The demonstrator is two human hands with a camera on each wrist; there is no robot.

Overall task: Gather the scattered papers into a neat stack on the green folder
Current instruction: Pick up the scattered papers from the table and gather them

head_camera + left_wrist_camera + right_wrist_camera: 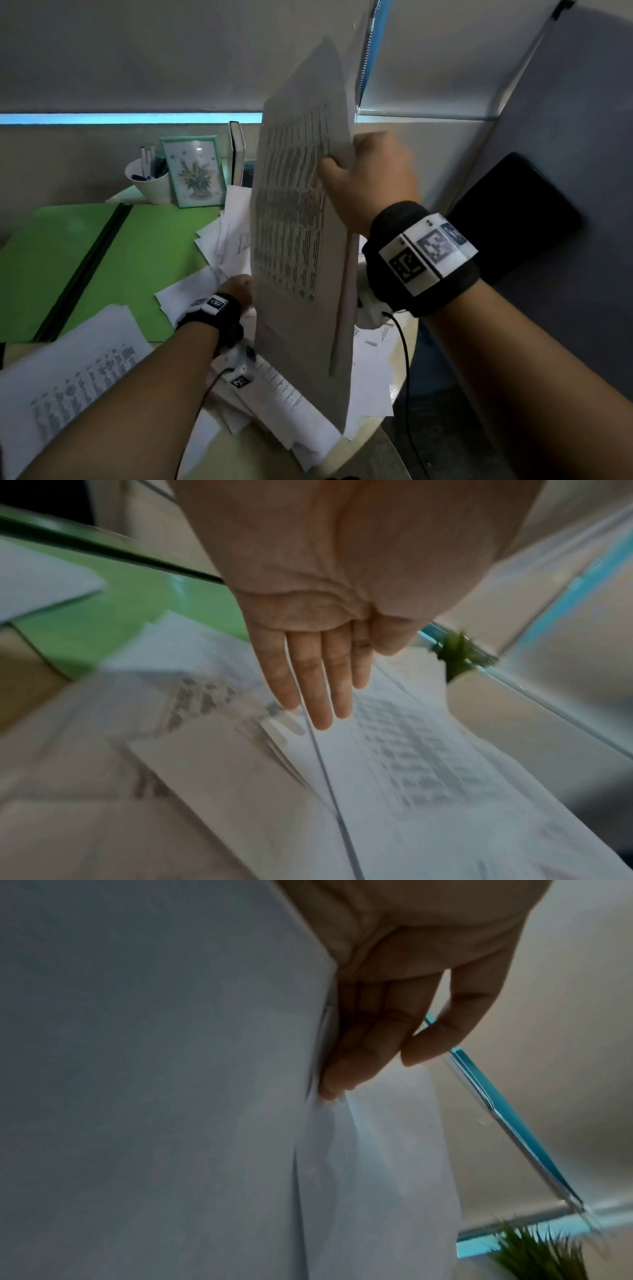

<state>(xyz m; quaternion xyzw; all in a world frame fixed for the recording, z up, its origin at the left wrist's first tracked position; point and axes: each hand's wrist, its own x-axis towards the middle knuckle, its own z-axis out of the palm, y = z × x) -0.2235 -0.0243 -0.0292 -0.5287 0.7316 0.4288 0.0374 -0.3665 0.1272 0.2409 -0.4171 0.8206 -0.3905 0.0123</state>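
Note:
My right hand (370, 178) holds a bundle of printed sheets (301, 233) upright above the desk, thumb on the printed side and fingers (363, 1042) behind. The bundle (171, 1069) fills the left of the right wrist view. My left hand (236, 286) reaches low over the scattered papers (233, 236); its fingers (318, 685) are straight and together above printed sheets (411, 764). The green folder (102, 260) lies open at the left, with loose sheets (75, 370) overlapping its near and right edges.
A white pen cup (150, 181), a framed flower picture (193, 171) and an upright book (237, 154) stand behind the folder. More sheets (308, 411) hang over the desk's rounded front edge. A dark panel (513, 216) leans at the right.

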